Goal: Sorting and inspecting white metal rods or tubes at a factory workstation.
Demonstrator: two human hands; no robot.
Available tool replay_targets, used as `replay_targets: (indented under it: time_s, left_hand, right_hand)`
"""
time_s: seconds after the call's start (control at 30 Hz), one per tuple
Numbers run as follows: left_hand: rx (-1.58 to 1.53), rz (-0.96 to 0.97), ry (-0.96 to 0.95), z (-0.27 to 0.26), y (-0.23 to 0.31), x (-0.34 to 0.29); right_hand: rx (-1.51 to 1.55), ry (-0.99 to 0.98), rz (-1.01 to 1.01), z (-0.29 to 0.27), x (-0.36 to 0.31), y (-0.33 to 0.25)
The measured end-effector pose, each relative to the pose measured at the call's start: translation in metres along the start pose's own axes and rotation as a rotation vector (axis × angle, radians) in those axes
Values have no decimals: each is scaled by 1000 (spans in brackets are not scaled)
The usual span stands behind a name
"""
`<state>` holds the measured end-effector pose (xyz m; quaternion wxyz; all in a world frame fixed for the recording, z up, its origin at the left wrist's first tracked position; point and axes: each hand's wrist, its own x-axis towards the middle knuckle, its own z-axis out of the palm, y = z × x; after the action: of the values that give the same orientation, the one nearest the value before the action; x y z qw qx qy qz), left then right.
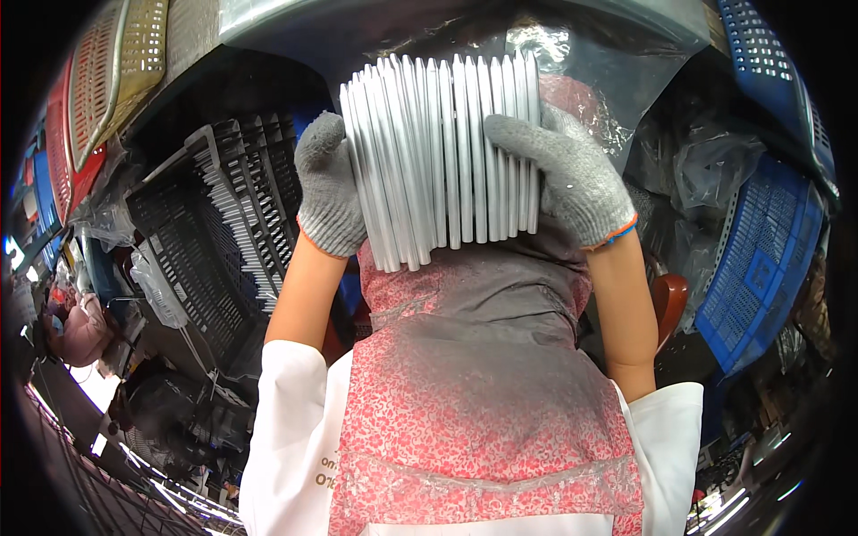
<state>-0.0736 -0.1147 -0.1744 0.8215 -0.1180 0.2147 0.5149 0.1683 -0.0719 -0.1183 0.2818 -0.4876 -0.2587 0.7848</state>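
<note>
Above the lap, just short of the worktop, a broad sheaf of silver rods is held up between two gloved hands. The left hand grasps the outer left edge, its thumb up along the side; the right hand grips the other end, its thumb laid across the front of the rods. Fingers behind the sheaf are hidden, so how far they reach cannot be told.

The step in hand looks like gathering and squaring the bunch: the rods stand roughly side by side, slightly tilted, but their lower ends are uneven, those on the left hanging lower. As I judge it, the next move calls for even squeezing from both sides, since a slack grip could let the middle rods slide out, and for levelling the ends.

To the left, a tilted black crate has slatted walls; beside its wall runs a row of pale bars, perhaps more rods, though whether they lie inside is unclear. To the right, a blue basket leans on its side near clear plastic bags. Farther up stand a yellow basket and a red basket at left; what these two hold cannot be seen.
</note>
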Motion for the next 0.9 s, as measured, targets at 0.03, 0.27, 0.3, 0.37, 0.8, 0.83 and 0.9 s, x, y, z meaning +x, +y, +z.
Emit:
replay_targets:
  time_s: [0.03, 0.27, 0.3, 0.37, 0.8, 0.83, 0.9]
  left_hand:
    - [0, 1, 1, 3, -1, 0]
    - [-70, -72, -96, 11, 0, -4]
    - [-66, -83, -119, 14, -1, -4]
    - [-35, -78, -107, 19, -2, -2]
    - [-70, -69, -109, 18, -1, -4]
    - [-71, -70, -111, 20, -2, -4]
    - [-25, -59, -90, 25, -3, -3]
  right_hand:
    - [64, -58, 43, -6, 1, -1]
    - [531, -107, -23, -19, 0, 8]
    - [392, -73, -55, -29, 1, 11]
    - [-318, -94, -429, -49, 2, 19]
    - [-43, -174, -301, -30, 0, 13]
    - [-29, -180, -202, -33, -1, 10]
    - [-1068, -74, -850, -44, 1, 10]
